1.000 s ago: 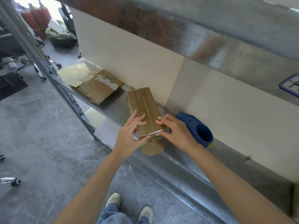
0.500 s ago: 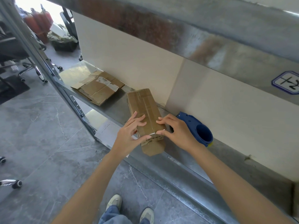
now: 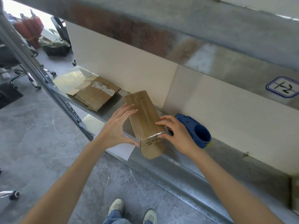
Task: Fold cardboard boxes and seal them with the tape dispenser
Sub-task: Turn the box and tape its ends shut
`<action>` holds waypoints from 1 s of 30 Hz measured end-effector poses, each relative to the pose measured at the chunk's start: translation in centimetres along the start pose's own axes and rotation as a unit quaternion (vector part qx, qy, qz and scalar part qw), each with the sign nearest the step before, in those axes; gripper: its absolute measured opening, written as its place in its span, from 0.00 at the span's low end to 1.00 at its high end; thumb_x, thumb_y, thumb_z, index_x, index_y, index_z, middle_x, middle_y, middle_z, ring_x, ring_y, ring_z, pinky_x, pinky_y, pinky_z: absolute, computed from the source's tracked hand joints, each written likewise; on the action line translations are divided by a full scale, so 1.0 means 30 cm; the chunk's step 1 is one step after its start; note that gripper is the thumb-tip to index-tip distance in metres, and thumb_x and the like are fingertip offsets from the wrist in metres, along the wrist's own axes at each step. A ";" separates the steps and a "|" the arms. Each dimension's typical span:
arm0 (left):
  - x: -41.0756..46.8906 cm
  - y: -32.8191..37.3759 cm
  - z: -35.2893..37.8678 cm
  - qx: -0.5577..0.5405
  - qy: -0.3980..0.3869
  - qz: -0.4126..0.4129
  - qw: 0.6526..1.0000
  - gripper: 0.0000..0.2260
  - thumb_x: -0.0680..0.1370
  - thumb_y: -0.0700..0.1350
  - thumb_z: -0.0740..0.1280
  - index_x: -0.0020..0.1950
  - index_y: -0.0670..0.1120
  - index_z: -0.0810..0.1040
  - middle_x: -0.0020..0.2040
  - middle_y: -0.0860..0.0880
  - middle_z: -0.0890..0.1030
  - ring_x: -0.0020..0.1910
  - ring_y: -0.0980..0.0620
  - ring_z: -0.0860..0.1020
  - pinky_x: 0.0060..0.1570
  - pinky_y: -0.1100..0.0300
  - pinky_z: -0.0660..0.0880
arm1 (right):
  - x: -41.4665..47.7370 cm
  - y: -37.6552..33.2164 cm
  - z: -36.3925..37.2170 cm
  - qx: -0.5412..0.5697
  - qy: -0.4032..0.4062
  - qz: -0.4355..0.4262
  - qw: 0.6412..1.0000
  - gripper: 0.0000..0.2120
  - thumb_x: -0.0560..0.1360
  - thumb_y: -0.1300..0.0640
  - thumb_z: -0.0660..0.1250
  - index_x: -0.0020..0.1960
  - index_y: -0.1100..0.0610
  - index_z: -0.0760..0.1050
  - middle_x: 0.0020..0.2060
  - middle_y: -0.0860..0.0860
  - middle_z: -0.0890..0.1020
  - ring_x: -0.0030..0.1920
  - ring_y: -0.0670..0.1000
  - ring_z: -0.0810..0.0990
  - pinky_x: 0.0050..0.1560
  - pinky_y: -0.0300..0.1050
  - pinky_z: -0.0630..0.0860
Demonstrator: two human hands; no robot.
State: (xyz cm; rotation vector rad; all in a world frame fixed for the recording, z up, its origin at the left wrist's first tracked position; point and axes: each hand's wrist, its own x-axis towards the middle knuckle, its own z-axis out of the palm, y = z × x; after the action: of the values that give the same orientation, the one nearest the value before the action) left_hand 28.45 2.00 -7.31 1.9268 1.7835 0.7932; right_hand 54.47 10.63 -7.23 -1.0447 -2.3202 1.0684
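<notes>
A long narrow cardboard box [image 3: 142, 113] lies on the metal shelf [image 3: 229, 152], with clear tape running along its top and over its near edge. Its near end flap [image 3: 152, 151] hangs over the shelf's front edge. My left hand [image 3: 117, 128] is at the box's left side with straight, spread fingers, its thumb touching the near left corner. My right hand [image 3: 176, 133] presses the near right corner, index finger on the top and thumb on the taped edge. The blue tape dispenser [image 3: 198, 131] lies on the shelf just behind my right hand.
A flattened cardboard box [image 3: 95, 92] with a white label lies further left on the shelf. An upper shelf [image 3: 194, 46] hangs close overhead. A slanted metal upright [image 3: 48, 88] stands at the left. Office chair bases [image 3: 24, 75] stand on the grey floor.
My left fingers have slid off the box's top to its left side. My right hand stays at the near right corner. The box has barely moved.
</notes>
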 end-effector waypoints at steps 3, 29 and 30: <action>0.072 -0.062 -0.064 0.028 -0.017 -0.019 0.999 0.50 0.59 0.61 0.81 0.77 0.59 0.61 0.77 0.62 0.58 0.77 0.64 0.50 0.76 0.46 0.56 | -0.005 -0.009 0.000 -0.008 0.008 0.016 1.000 0.21 0.74 0.58 0.73 0.65 0.48 0.77 0.65 0.42 0.70 0.65 0.41 0.69 0.70 0.48 0.69; 0.026 -0.231 -0.063 -0.139 0.144 -0.048 0.979 0.32 0.70 0.45 0.80 0.70 0.49 0.71 0.61 0.52 0.67 0.55 0.54 0.72 0.55 0.56 0.74 | -0.010 -0.200 0.164 0.000 0.180 0.206 0.962 0.34 0.75 0.48 0.72 0.77 0.54 0.63 0.70 0.43 0.69 0.69 0.38 0.65 0.71 0.36 0.62; 0.033 -0.242 -0.067 -0.135 0.134 -0.037 0.981 0.33 0.70 0.46 0.80 0.72 0.49 0.70 0.61 0.51 0.67 0.56 0.53 0.72 0.55 0.54 0.75 | -0.006 -0.203 0.173 -0.020 0.166 0.210 0.963 0.39 0.73 0.45 0.73 0.78 0.54 0.60 0.72 0.41 0.65 0.71 0.38 0.62 0.72 0.34 0.59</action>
State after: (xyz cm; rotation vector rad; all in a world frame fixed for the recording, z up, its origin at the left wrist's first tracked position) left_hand 21.64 3.60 -10.24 1.6302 1.7743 1.2460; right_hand 48.65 5.31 -5.87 -1.6429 -1.9042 0.9009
